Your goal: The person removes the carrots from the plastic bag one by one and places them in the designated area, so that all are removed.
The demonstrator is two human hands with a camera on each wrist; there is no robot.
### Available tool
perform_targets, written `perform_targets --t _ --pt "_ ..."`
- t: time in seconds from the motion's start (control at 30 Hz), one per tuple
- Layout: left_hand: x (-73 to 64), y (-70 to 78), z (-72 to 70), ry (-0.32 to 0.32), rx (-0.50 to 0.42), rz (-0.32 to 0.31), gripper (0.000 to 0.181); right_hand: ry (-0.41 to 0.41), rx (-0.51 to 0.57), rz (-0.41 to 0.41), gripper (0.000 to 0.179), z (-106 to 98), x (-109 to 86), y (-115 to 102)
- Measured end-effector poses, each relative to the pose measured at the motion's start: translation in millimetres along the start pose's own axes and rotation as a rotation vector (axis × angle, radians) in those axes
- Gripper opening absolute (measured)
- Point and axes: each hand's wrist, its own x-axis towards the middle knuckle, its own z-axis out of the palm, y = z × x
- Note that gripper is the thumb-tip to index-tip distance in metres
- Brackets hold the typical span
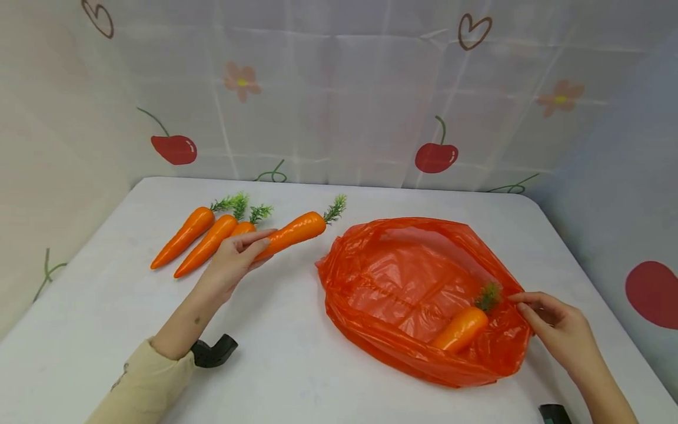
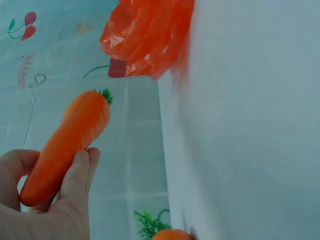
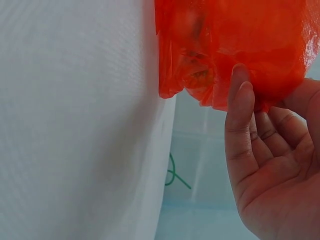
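Observation:
In the head view my left hand (image 1: 236,257) grips an orange carrot (image 1: 298,231) near its tapered end, its green top pointing up and right. The left wrist view shows this carrot (image 2: 75,137) between the thumb and fingers of my left hand (image 2: 60,200). An open red plastic bag (image 1: 402,277) lies to the right. Inside it rests another carrot (image 1: 462,330), its lower part hidden by the bag's near side. My right hand (image 1: 561,327) pinches the bag's right rim. Up close in the right wrist view, thumb and fingers of my right hand (image 3: 270,155) hold the bag (image 3: 230,45).
Several more carrots (image 1: 182,237) lie on the white table (image 1: 275,365) at the far left, one partly behind my left hand. A black curved device (image 1: 214,351) is at my left wrist. A patterned curtain (image 1: 328,106) stands behind the table.

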Motion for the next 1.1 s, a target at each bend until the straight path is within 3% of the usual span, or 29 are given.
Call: perform_targets --t 0.23,0.47,0.53,0.87,1.03,1.1 --pt "-9.9 -15.1 -22.0 0.062 0.046 -0.041 0.048 -0.003 0.003 -0.015 0.024 -2.5 2.3 -1.1" --pt "-15.2 -27.2 -35.8 0.128 0.230 -0.037 0.050 -0.015 0.004 0.011 0.026 -2.6 0.9 -0.2" --pt "-15.9 -28.9 -38.4 0.137 0.246 -0.038 0.050 -0.014 0.005 0.013 0.026 -2.1 0.6 0.1" --pt "-13.3 -34.2 -44.9 0.169 0.174 -0.089 0.053 -0.004 0.011 -0.002 0.026 -2.1 0.2 1.4" --pt "-14.2 -38.1 -46.7 0.174 0.194 -0.086 0.053 -0.006 0.033 -0.015 0.026 -2.9 -0.4 1.9" --pt "-15.1 -40.1 -47.1 0.171 0.247 -0.078 0.054 -0.007 0.039 -0.016 0.025 -2.5 -0.3 1.9"
